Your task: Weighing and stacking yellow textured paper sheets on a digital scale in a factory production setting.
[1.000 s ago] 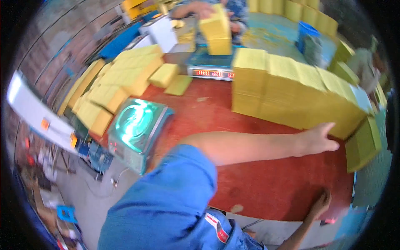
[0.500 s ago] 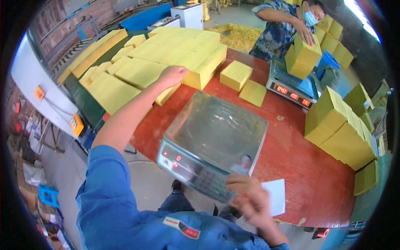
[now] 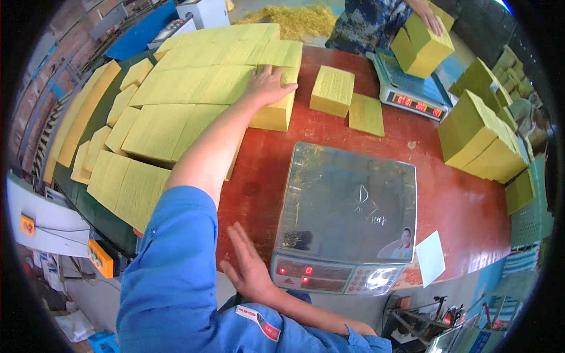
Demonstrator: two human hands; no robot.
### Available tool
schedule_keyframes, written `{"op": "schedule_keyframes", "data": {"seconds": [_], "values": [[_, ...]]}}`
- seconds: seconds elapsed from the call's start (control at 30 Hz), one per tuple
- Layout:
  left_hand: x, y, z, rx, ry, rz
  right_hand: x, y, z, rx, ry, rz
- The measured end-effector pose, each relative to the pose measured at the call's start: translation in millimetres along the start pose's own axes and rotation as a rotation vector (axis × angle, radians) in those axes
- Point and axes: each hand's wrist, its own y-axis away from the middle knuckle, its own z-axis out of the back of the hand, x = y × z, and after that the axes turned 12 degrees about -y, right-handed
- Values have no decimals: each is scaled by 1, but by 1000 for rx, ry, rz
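My left hand [image 3: 268, 89] reaches far forward and lies on the near right corner of a large block of yellow paper stacks [image 3: 200, 82], fingers stretched over the top and thumb apart. Nearer to me, my right hand [image 3: 250, 267] is open and holds nothing, its fingers spread beside the left edge of a digital scale [image 3: 347, 200]. The scale's metal pan carries no stack, and its red display is lit. A separate yellow paper stack [image 3: 332, 91] stands beyond the scale, with a thin yellow sheet or pad [image 3: 366, 115] at its right.
Across the red table [image 3: 465, 217], a co-worker's hand [image 3: 429, 20] rests on yellow stacks on a second scale [image 3: 409, 82]. More yellow stacks [image 3: 482, 135] line the right side. A white paper [image 3: 430, 259] lies by my scale. An orange switch box [image 3: 100, 259] is at lower left.
My left hand has moved onto the top of the paper block, fingers spreading. My right hand has crossed from the scale's right front to its left side. The view has shifted.
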Motion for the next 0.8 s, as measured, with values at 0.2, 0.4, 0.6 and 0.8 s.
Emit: {"op": "schedule_keyframes", "data": {"seconds": [0.2,0.4,0.6,0.8], "values": [[-10,-5,0,27,26,-37,38,-58,8,-238,79,46],[-7,12,8,24,4,-59,77,-105,78,859,1297,-101],[-19,43,20,72,70,-56,48,-91,101,843,1307,-98],[-39,97,30,47,113,-68,59,-71,122,893,1354,-22]]}}
